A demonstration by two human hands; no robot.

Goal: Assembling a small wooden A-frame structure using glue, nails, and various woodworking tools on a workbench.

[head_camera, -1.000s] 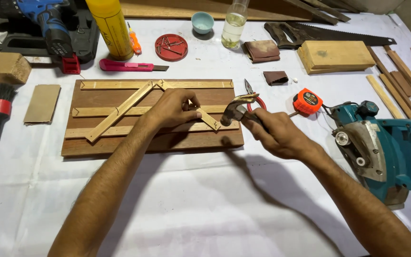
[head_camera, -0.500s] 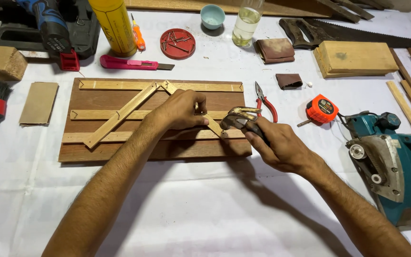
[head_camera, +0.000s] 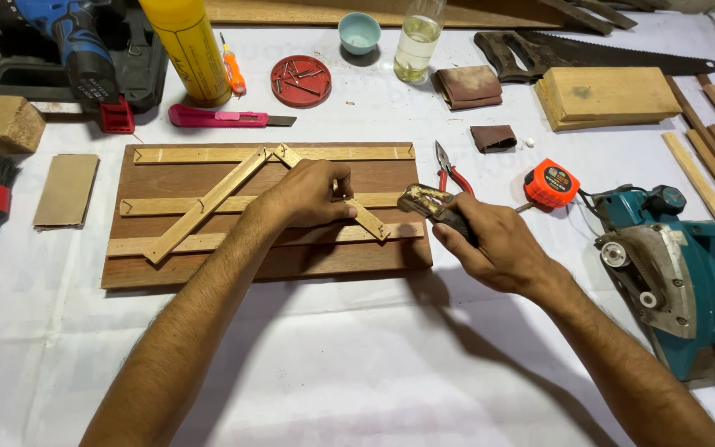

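A dark wooden board [head_camera: 208, 273] lies on the white cloth with pale thin wooden strips [head_camera: 200, 207] laid on it, three horizontal and two slanted into a peak. My left hand [head_camera: 308, 194] rests on the right slanted strip, fingertips pinched on something small that I cannot make out. My right hand [head_camera: 490, 240] grips a small hammer [head_camera: 428, 203] by its dark handle, its worn metal head hovering just right of my left hand above the board's right end.
Red-handled pliers [head_camera: 450, 172] and an orange tape measure [head_camera: 552, 184] lie right of the board. A teal circular saw [head_camera: 688, 281] sits at far right. Behind are a red lid with nails [head_camera: 300, 80], a pink utility knife [head_camera: 225, 118], a handsaw [head_camera: 597, 54], a wood block [head_camera: 610, 95] and a yellow can [head_camera: 188, 50].
The view has shifted slightly. My right hand with the hammer has drawn a little right, away from my left hand, which stays on the slanted strip.
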